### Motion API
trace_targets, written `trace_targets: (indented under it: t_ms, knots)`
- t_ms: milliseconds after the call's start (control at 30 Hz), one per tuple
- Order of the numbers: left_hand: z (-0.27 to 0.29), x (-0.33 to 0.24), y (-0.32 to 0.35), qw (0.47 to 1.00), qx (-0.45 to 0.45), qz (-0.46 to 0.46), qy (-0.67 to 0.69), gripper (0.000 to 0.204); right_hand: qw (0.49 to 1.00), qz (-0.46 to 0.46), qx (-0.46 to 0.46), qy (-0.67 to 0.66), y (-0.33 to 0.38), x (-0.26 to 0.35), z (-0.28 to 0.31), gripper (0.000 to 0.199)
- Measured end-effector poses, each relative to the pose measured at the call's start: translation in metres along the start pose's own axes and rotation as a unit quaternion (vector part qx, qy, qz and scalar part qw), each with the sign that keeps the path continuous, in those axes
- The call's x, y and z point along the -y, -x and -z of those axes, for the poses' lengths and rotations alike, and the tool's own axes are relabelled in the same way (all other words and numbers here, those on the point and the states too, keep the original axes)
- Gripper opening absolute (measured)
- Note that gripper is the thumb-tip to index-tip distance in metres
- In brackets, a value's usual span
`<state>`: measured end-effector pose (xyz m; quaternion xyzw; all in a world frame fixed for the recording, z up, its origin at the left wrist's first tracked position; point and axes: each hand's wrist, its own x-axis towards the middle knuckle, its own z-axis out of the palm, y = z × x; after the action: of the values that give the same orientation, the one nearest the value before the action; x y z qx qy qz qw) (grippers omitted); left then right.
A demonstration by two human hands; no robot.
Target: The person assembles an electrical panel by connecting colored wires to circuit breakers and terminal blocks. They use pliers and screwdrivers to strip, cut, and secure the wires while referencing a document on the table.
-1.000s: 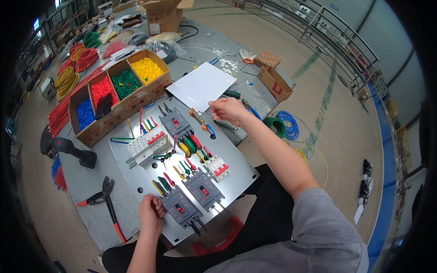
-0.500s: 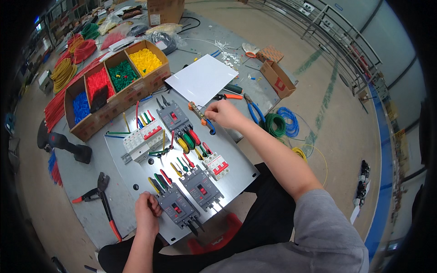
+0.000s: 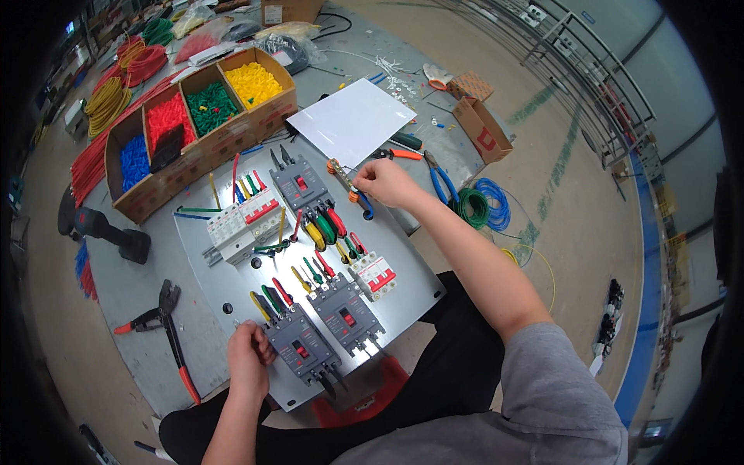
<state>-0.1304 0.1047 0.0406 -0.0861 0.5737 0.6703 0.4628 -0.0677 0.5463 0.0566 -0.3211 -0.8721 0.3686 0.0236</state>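
Observation:
My right hand [image 3: 387,184] is closed in a pinch at a brass terminal bar [image 3: 342,177] on orange insulators, at the far right of a metal mounting plate [image 3: 209,263]. A blue wire [image 3: 367,209] loops beside that bar. Whatever lies between the fingertips is too small to make out. My left hand [image 3: 249,358] rests with curled fingers at the plate's near left edge, beside a grey circuit breaker [image 3: 301,347]; what it holds, if anything, is hidden. Another grey breaker [image 3: 345,314] stands to its right and a third breaker [image 3: 297,182] farther back. Small white breakers [image 3: 246,221] sit between coloured wires.
A cardboard box [image 3: 203,147] holds blue, red, green and yellow caps. Around the plate lie a white sheet [image 3: 353,120], blue-handled pliers [image 3: 439,180], a long-handled crimper [image 3: 172,329] and a black power tool [image 3: 116,235]. Wire coils [image 3: 490,203] lie at the right.
The whole view has shifted slightly. Both hands keep nearly the same places, the right pinching at the terminal bar and the left curled at the plate's edge.

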Motion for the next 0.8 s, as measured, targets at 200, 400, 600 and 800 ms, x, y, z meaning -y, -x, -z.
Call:
trace_targets:
  t_ms: [200,400,600,800]
  knots:
    - [0.001,0.002,0.001,1.000,0.002,0.005,-0.001,0.034,0.998,0.021,-0.007,0.059,-0.001,0.001,0.001,0.023]
    - [0.000,0.003,0.000,1.000,0.006,0.002,0.000,0.034,0.996,0.069,-0.030,0.041,0.005,0.004,0.001,0.018]
    - [0.000,0.003,0.002,1.000,-0.001,0.003,0.002,0.034,0.993,0.081,-0.026,0.086,0.020,0.022,0.002,0.020]
    - [-0.001,0.002,0.002,1.000,-0.002,0.007,0.007,0.034,0.992,0.066,-0.049,0.092,0.023,0.020,-0.009,0.021]
